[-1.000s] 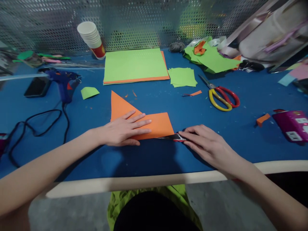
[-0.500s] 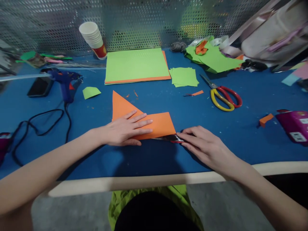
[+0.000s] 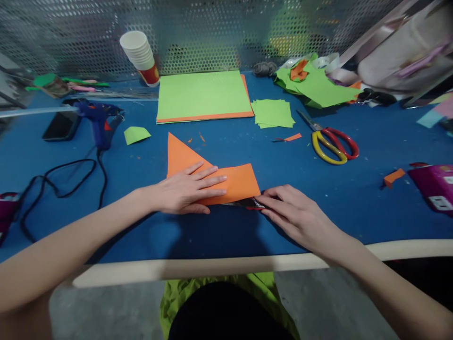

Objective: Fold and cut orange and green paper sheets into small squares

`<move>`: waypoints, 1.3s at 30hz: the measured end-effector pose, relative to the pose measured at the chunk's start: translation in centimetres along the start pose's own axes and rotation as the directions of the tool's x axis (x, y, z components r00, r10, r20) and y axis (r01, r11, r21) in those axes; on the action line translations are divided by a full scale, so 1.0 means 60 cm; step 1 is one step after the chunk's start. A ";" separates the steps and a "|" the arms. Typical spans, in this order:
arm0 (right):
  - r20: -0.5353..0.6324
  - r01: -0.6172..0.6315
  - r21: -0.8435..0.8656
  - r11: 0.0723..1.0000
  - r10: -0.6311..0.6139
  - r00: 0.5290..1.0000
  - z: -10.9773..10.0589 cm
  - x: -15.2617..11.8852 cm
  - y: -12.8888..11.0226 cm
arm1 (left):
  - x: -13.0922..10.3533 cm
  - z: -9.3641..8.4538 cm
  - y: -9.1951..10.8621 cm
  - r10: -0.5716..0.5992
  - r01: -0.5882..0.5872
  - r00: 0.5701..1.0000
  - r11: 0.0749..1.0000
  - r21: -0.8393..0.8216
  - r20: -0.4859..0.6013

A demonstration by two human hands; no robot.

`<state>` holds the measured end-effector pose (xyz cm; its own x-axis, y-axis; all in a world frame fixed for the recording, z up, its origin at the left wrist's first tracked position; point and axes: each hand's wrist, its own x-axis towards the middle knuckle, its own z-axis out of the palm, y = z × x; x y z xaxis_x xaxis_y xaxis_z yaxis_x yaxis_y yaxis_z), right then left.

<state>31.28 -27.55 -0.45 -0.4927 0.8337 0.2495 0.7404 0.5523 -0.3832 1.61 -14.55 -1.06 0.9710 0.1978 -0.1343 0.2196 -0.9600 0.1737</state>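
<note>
1. Orange, folded and flat in the middle of the blue table (image 3: pixel 354 203): paper (image 3: pixel 244 178), with a main strip aligned left to right, roughly along the table's near edge.
2. Spread palm-down over the paper's left part: left hand (image 3: pixel 189 192), loose-fingered, grasping nothing.
3. Pinched round a slim dark tool (image 3: pixel 247 203): right hand (image 3: pixel 294 211), at the paper's near right corner.
4. Points the tool leftward along the paper's near edge, partly covered; cannot tell whether between layers or beneath all.
5. Lies nearer the left hand, directly underneath.
</note>
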 end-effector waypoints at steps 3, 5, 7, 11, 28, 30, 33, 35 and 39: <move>0.019 -0.004 0.008 1.000 0.004 1.000 0.000 0.001 0.000 | 0.000 0.000 0.000 0.003 -0.003 1.000 1.000 0.003 0.005; 0.024 -0.004 0.008 1.000 0.003 1.000 -0.001 0.003 0.000 | 0.000 0.000 0.000 -0.002 0.002 1.000 1.000 0.007 0.024; 0.019 0.000 0.007 1.000 0.000 1.000 0.000 0.004 -0.002 | 0.000 0.000 0.000 -0.010 0.010 0.999 1.000 0.007 0.036; 0.028 -0.015 0.003 1.000 0.015 0.999 -0.005 0.002 -0.006 | -0.001 0.002 -0.001 -0.006 0.006 1.000 1.000 -0.007 0.015; -0.147 -0.123 -0.078 0.989 0.111 0.983 -0.003 -0.031 -0.025 | -0.074 0.004 -0.012 -0.125 0.124 0.986 0.992 -0.016 -0.109; -0.149 -0.113 -0.090 0.990 0.099 0.984 0.002 -0.027 -0.028 | -0.085 0.013 -0.012 -0.162 0.162 0.982 0.987 -0.006 -0.095; -0.132 -0.099 -0.079 0.992 0.088 0.987 0.012 -0.018 -0.034 | -0.090 0.023 -0.009 -0.188 0.190 0.979 0.982 0.014 -0.075; -0.116 -0.091 -0.064 0.994 0.083 0.990 0.017 -0.013 -0.036 | -0.088 0.026 -0.005 -0.198 0.200 0.977 0.980 0.022 -0.077; -0.105 -0.072 -0.055 0.996 0.066 0.992 0.021 -0.010 -0.033 | -0.080 0.026 0.003 -0.219 0.221 0.973 0.975 0.028 -0.079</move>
<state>29.57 -29.15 -0.95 -0.3922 0.8641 0.3154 0.7981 0.4901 -0.3505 -3.16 -15.99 -1.91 0.9038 0.4179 -0.0917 0.4264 -0.8975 0.1126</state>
